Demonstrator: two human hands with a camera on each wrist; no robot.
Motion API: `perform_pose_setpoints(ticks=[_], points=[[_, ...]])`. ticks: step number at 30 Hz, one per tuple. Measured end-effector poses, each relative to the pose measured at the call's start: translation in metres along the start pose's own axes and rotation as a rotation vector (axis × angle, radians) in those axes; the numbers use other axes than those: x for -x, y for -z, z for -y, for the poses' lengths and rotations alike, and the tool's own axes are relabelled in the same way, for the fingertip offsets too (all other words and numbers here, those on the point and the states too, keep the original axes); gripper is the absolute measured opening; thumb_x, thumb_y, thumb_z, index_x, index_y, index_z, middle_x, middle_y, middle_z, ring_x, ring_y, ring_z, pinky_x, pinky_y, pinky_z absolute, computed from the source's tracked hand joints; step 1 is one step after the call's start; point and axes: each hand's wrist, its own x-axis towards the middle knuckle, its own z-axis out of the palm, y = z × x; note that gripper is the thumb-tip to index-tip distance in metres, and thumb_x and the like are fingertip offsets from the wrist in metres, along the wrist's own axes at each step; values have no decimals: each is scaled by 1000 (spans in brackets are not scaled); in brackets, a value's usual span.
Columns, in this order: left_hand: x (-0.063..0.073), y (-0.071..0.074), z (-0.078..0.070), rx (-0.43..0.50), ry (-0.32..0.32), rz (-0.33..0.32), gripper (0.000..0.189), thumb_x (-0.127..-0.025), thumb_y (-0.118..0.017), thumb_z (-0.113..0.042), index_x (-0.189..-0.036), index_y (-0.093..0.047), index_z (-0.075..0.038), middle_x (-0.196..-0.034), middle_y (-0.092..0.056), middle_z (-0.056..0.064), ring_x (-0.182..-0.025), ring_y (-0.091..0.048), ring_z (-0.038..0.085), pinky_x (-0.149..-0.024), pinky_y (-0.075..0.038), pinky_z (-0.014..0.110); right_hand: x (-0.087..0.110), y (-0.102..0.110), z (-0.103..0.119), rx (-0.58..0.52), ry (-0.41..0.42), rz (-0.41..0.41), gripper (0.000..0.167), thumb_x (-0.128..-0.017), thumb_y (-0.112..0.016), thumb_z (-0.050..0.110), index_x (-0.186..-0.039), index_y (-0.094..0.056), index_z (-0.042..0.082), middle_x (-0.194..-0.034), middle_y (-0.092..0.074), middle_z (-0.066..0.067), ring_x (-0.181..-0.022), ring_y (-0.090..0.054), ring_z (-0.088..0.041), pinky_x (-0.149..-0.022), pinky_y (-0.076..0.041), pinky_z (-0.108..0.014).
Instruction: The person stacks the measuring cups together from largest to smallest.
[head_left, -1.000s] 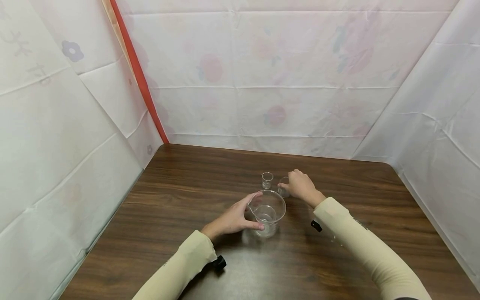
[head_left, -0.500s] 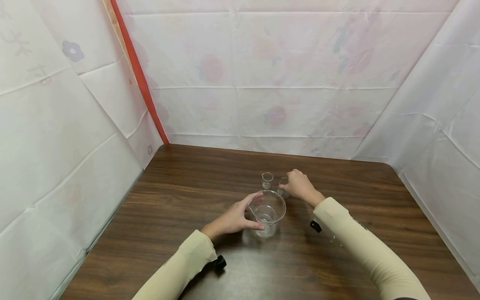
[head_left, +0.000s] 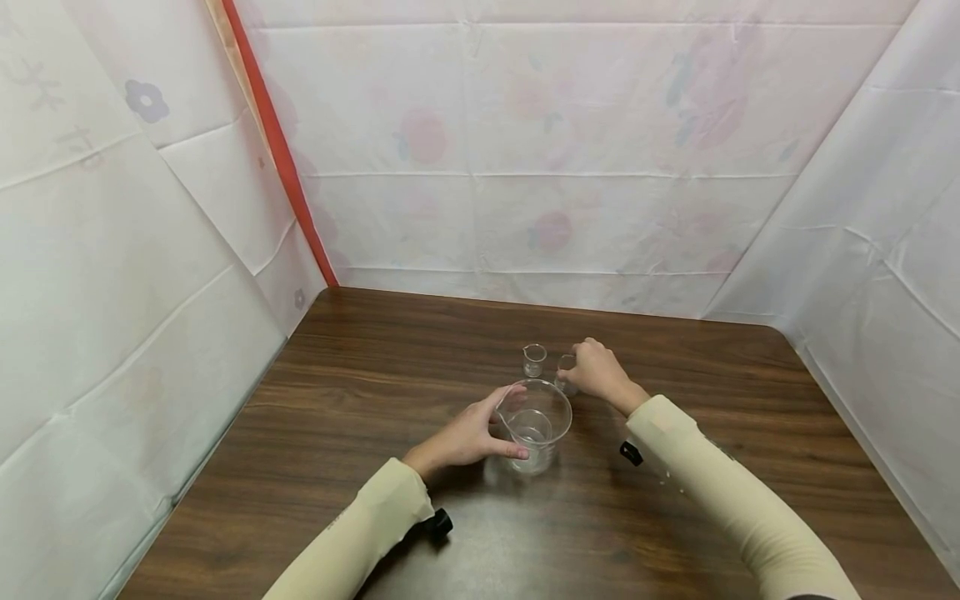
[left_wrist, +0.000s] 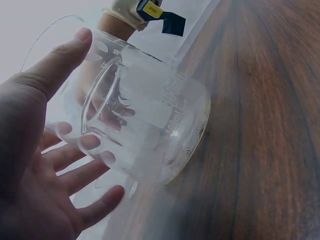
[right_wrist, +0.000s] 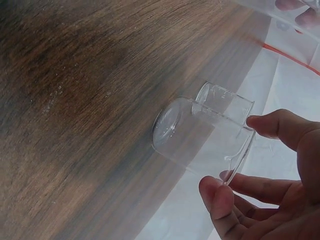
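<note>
The left grip (head_left: 471, 429) holds the large beaker (head_left: 538, 433) on the surface (head_left: 375, 375), thumb and fingers round its wall; the right grip (head_left: 602, 372) pinches the mid-sized beaker (right_wrist: 202, 142) by its rim, just beyond, near the smallest beaker (head_left: 534, 362); light, level pressure should keep them from knocking.

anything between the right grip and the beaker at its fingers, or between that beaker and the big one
Nothing visible. The right grip pinches the mid-sized beaker near its rim, and no object shows between that and the big beaker. The smallest beaker stands behind the big one, outside that gap.
</note>
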Motion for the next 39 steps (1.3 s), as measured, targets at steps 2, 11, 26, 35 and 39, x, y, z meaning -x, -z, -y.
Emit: perform_pose_setpoints(ticks=[2, 11, 26, 35, 39], points=[[0, 0, -1, 1, 3, 2, 90, -79, -82, -31, -151, -30, -21, -148, -49, 1, -135, -46, 14, -102, -47, 43, 1, 1, 0, 1, -3, 2, 56, -85, -74, 30, -119, -62, -14, -116, -62, -28, -107, -60, -41, -91, -51, -53], [0, 1, 0, 11, 10, 11, 90, -79, -82, -32, -151, -30, -22, -148, -49, 1, -136, -46, 14, -103, -47, 43, 3, 2, 0, -8, -15, 6, 55, -85, -74, 30, -120, -62, -11, -116, -62, -26, -105, -61, -40, -89, -52, -52], [0, 1, 1, 5, 10, 17, 90, -80, -81, -33, -152, -29, -20, -150, -47, 3, -136, -45, 15, -100, -48, 40, 3, 6, -2, -49, -10, -5, 53, -85, -74, 29, -119, -63, -9, -113, -62, -24, -98, -63, -37, -84, -53, -50], [0, 1, 2, 0, 9, 11, 89, -78, -82, -37, -150, -32, -21, -148, -49, 0, -136, -45, 14, -100, -48, 39, 5, 12, -3, -71, 0, -17, 51, -85, -73, 30, -120, -64, -7, -112, -62, -22, -99, -62, -35, -85, -52, -49], [0, 1, 2, -4, 12, 7, 89, -78, -82, -39, -150, -32, -22, -147, -50, -2, -135, -46, 13, -101, -48, 39, 4, 13, -4, -84, 16, -14, 51, -85, -72, 29, -121, -63, -6, -114, -60, -22, -99, -62, -35, -85, -52, -49]])
